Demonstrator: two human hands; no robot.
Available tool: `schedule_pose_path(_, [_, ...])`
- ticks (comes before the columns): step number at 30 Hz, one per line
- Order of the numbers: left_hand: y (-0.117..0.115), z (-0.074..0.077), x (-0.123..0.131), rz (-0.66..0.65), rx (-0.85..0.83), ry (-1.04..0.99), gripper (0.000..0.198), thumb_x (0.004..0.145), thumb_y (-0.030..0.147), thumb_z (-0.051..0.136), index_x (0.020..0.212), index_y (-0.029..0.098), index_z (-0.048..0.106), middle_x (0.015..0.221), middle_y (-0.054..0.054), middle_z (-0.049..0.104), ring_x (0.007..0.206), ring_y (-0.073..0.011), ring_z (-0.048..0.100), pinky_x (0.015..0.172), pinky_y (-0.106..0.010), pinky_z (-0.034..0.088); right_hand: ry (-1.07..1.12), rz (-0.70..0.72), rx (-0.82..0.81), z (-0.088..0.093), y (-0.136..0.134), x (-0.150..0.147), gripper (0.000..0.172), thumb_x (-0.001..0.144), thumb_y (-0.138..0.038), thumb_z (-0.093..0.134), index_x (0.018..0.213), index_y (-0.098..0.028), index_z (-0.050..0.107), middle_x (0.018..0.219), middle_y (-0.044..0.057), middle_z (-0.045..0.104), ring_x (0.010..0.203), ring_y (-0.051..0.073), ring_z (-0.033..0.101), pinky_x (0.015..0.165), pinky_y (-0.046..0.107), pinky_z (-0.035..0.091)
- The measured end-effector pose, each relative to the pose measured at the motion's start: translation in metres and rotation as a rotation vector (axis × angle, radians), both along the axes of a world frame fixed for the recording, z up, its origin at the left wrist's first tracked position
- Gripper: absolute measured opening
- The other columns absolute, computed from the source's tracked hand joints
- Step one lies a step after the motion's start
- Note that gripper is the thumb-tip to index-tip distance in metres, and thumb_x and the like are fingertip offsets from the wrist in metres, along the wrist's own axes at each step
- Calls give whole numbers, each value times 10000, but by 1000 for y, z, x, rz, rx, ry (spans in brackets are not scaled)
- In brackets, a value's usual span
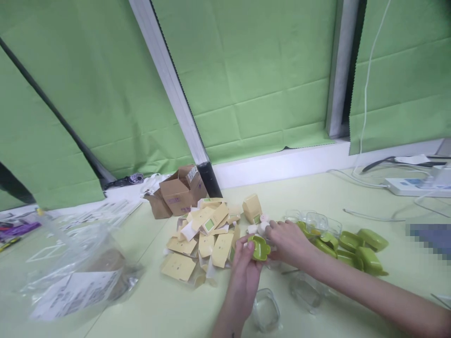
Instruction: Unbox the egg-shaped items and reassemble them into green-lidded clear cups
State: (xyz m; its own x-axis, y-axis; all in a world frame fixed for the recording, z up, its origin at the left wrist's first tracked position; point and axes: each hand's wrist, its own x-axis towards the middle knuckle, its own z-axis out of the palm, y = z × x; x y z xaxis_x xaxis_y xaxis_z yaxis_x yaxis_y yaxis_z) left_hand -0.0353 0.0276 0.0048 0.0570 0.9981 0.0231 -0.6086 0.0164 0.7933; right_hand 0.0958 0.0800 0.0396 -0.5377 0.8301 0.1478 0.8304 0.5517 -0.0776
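My left hand (pixel 245 263) grips a small lime-green plastic dish (pixel 260 248), its hollow side facing up, with the thumb over its rim. Just to the right and above it, my right hand (pixel 287 239) has its fingers bent downward beside small white and pink pieces (pixel 262 227); whatever its fingertips hold is hidden. Several matching green plastic containers (pixel 369 260) lie in a heap right of my right hand. Clear plastic lids or boxes (pixel 316 220) sit behind that heap. A clear square container (pixel 266 310) stands near my left wrist.
Left of my hands spreads a pile of pale yellow cartons (pixel 214 234), with one carton (pixel 252 209) standing apart. An open cardboard box (pixel 183 190) is behind. A clear plastic bag (pixel 84 277) lies left. At right are a power strip (pixel 419 186) and white cables (pixel 373 218).
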Motion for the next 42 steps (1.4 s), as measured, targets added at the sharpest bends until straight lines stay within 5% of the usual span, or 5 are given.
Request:
schedule_pose_path(8, [10,-15,-2,190,-64,196,362,724,448,674,977,195,616,1026,-75,607,909,-204,572,765,-297,453,87,-32,-128,-15,5,2,123,605,-293,650,599,-170,647,601,80,694,558,246,651,463,264,365])
schedule_pose_path(16, [14,-21,1,211,-76,324,442,690,467,691,1014,189,576,1013,-96,608,917,-238,600,753,-321,490,312,-50,-87,-7,1,37,85,732,-204,513,698,-189,589,704,22,646,634,160,582,544,235,373])
schedule_pose_path(34, [19,-24,3,304,-60,540,451,668,505,687,979,187,610,982,-89,638,867,-216,600,740,-297,491,241,327,-221,-28,14,55,312,604,-107,606,901,-201,626,866,40,583,798,211,535,681,296,393])
schedule_pose_path(38, [21,-14,1,322,-80,502,442,672,476,698,990,186,600,971,-81,638,889,-224,605,743,-302,490,308,289,-238,-27,14,54,241,568,-99,617,792,-182,588,810,41,576,780,225,536,676,317,406])
schedule_pose_path(42, [19,19,10,352,-43,378,411,708,411,700,1048,208,588,1048,-61,620,960,-207,585,768,-275,475,456,179,-274,-6,8,66,215,652,-163,601,843,-200,507,774,13,581,671,184,553,558,280,441])
